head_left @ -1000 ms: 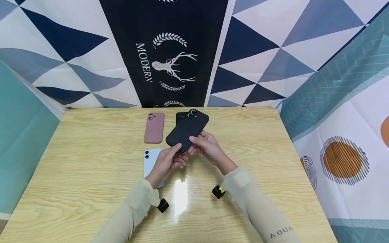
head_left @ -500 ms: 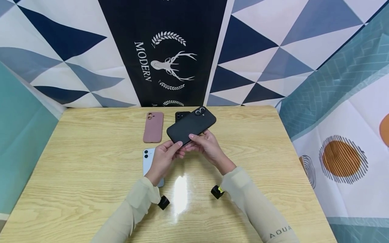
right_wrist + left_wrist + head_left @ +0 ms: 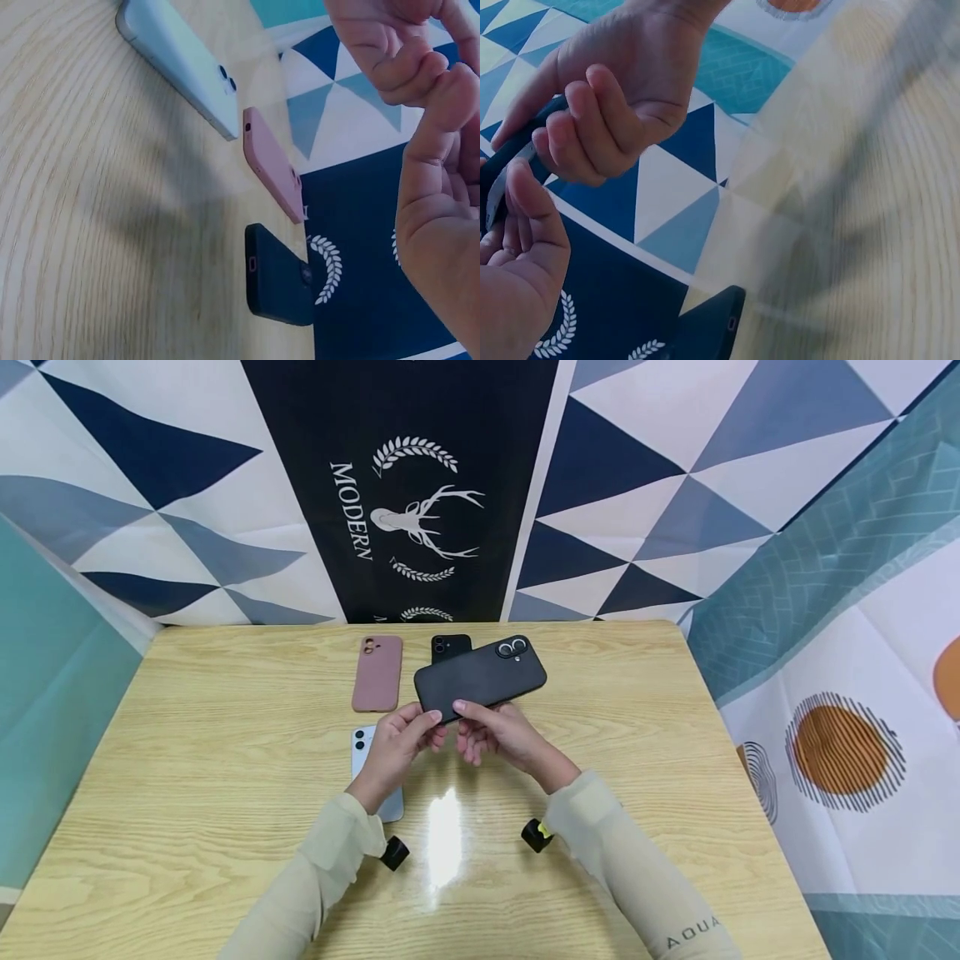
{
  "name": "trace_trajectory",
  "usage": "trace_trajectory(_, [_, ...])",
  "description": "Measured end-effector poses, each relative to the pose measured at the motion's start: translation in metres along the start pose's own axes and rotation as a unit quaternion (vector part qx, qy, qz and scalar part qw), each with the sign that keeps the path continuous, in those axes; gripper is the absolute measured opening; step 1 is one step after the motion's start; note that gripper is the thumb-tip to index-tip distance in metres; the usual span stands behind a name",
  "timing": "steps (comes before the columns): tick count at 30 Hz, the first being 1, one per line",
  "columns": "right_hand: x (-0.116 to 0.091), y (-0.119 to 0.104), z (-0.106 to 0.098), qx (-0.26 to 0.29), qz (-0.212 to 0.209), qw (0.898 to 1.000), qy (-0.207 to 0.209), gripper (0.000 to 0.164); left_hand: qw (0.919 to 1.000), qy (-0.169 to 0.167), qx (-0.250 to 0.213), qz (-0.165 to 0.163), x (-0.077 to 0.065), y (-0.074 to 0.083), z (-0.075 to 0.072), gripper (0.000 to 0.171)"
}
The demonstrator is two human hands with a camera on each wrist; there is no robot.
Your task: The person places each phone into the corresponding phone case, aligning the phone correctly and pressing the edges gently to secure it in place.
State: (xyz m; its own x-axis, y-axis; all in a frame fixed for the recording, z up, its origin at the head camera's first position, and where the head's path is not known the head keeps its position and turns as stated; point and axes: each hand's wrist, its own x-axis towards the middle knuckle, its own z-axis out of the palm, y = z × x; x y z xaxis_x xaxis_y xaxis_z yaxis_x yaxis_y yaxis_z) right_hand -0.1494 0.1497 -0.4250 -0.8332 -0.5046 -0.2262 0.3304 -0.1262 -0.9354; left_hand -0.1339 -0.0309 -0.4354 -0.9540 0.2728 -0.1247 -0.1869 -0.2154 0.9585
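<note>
My left hand pinches the lower left corner of a phone in a black case, thumb on its back. My right hand grips its lower long edge, thumb on top and the other fingers loosely curled beneath. Ringed camera lenses sit at its upper right end. In the left wrist view a pale strip shows along the inner edge of the black case. Behind it on the table lies a second black phone case, partly hidden in the head view.
A pink phone case lies left of the second black one. Nearer to me is a pale blue phone, partly covered by my left hand. The wooden table ends at a patterned cloth behind.
The held phone has turned clockwise from steeply slanted to nearly level, its lens end swinging right and exposing, then partly covering, the case behind. My hands stay near the same place.
</note>
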Motion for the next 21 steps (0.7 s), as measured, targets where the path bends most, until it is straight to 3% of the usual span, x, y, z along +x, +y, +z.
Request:
trace_trajectory(10, [-0.002,-0.001,0.007,0.013,-0.053,0.998,0.032,0.033,0.9996,-0.020,0.017,-0.013,0.005,0.009,-0.001,0.016])
trace_trajectory(21, [-0.002,0.001,0.006,0.012,-0.042,0.998,0.038,0.037,0.9988,-0.033,0.033,-0.014,0.006,0.011,-0.004,0.016])
